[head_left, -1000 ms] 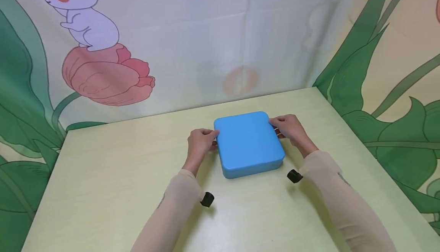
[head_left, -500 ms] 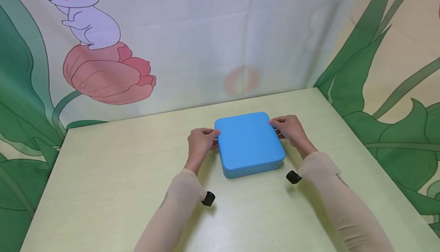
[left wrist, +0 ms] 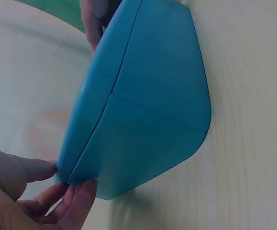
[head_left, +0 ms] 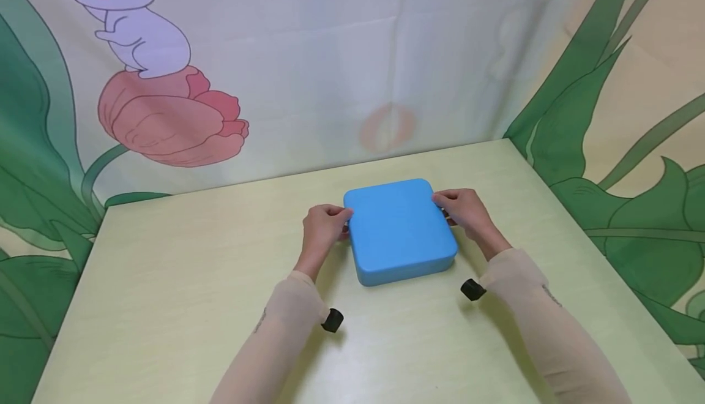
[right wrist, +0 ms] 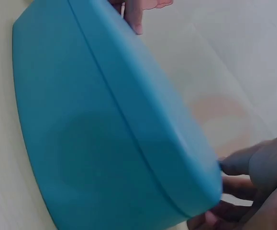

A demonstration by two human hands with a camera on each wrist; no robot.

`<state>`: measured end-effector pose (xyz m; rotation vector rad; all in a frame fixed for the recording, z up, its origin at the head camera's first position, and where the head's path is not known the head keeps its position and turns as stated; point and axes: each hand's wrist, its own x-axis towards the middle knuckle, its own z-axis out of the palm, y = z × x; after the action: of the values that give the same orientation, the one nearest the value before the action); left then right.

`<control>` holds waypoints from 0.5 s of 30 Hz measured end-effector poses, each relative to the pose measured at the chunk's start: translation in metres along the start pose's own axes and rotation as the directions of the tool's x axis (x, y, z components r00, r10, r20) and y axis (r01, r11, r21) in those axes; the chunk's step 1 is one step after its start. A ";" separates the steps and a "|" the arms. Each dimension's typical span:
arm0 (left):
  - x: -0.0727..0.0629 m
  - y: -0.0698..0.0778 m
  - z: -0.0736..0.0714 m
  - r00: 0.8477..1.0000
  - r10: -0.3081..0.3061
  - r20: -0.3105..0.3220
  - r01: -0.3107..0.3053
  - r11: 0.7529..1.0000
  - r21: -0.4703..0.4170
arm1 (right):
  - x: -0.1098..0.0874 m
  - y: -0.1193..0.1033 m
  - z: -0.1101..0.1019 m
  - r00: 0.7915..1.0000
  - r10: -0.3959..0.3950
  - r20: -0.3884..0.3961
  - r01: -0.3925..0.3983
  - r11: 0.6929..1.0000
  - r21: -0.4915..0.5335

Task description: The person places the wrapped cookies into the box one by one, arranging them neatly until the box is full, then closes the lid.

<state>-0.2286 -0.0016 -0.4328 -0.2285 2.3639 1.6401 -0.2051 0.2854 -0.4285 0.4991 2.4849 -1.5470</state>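
Note:
A square blue lidded box (head_left: 402, 226) with rounded corners lies on the table. A thin seam between lid and body runs along its sides in both wrist views. At its left side, my left hand (head_left: 324, 229) has the thumb on the lid edge and curled fingers against the side below the seam, as the left wrist view shows. My right hand (head_left: 465, 208) grips the right side near the far corner, thumb at the top edge, the other fingers partly hidden by the box. The lid (right wrist: 152, 100) sits down on the body.
The pale table (head_left: 193, 281) stretches out around the box. Behind it hangs a cloth (head_left: 308, 73) printed with a white animal, a pink flower and green leaves. A small black piece (head_left: 333, 320) sticks out from the left sleeve, another (head_left: 472, 289) from the right.
My right hand and wrist have shifted slightly toward me along the box's right edge. The left hand keeps its hold, and the box stays in place.

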 end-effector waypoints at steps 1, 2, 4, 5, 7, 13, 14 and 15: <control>-0.002 0.000 -0.001 1.000 -0.007 0.018 0.007 1.000 -0.006 | -0.001 -0.001 -0.001 1.000 0.011 0.026 -0.011 1.000 -0.004; -0.004 0.000 -0.002 0.999 -0.014 0.040 0.015 1.000 -0.013 | -0.002 -0.001 -0.002 0.998 0.026 0.052 -0.025 1.000 -0.010; -0.009 0.000 -0.006 0.995 -0.030 0.098 0.033 0.999 -0.035 | -0.005 -0.003 -0.005 0.993 0.028 0.111 -0.027 1.000 -0.012; -0.012 0.001 -0.008 0.991 -0.036 0.128 0.042 0.998 -0.042 | -0.007 -0.003 -0.006 0.990 0.024 0.136 -0.023 1.000 -0.011; -0.016 0.002 -0.010 0.983 -0.043 0.179 0.054 0.997 -0.056 | -0.009 -0.002 -0.009 0.984 0.007 0.177 -0.008 1.000 0.001; -0.018 0.001 -0.008 0.979 -0.045 0.201 0.061 0.995 -0.075 | -0.016 0.005 -0.009 0.987 -0.029 0.159 0.027 1.000 0.013; -0.018 0.001 -0.008 0.980 -0.043 0.195 0.058 0.996 -0.074 | -0.017 0.005 -0.008 0.989 -0.036 0.144 0.036 0.999 0.005; -0.018 0.000 -0.007 0.981 -0.043 0.188 0.057 0.996 -0.071 | -0.018 0.005 -0.007 0.991 -0.043 0.130 0.044 0.999 -0.005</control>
<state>-0.2129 -0.0085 -0.4248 -0.1410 2.1439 1.6527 -0.1866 0.2902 -0.4239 0.3339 2.4181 -1.5328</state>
